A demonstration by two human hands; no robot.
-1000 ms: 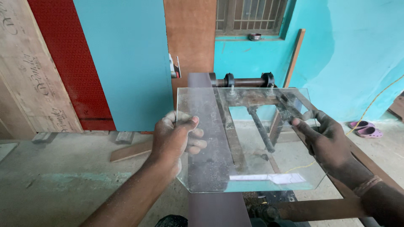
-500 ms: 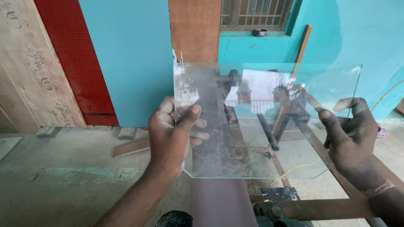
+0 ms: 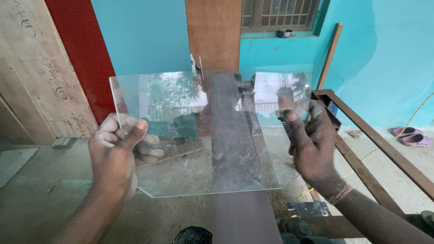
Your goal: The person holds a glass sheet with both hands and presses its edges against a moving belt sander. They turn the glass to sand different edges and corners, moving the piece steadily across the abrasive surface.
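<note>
— What do we see at the far left?

— Plywood boards [image 3: 31,72] lean against the wall, with a red panel [image 3: 81,49] next to them. In front of those, our left hand [image 3: 115,156] is closed on the left edge of a clear glass sheet [image 3: 203,135], thumb on the near face, fingers curled behind it and showing through the glass.

— And the sheet itself?

— We hold it up in the air, nearly upright and facing us, above the long dark belt [image 3: 239,212] of a machine that runs away from us. Its lower left corner is clipped off. Trees and sky reflect in its upper half.

— The right side?

— Our right hand [image 3: 314,149] grips the right edge, thumb in front, fingers wrapped behind. Just beyond it stands a rusty metal frame [image 3: 375,140]. Further right, pink sandals [image 3: 411,135] lie on the floor by the turquoise wall [image 3: 384,54].
</note>
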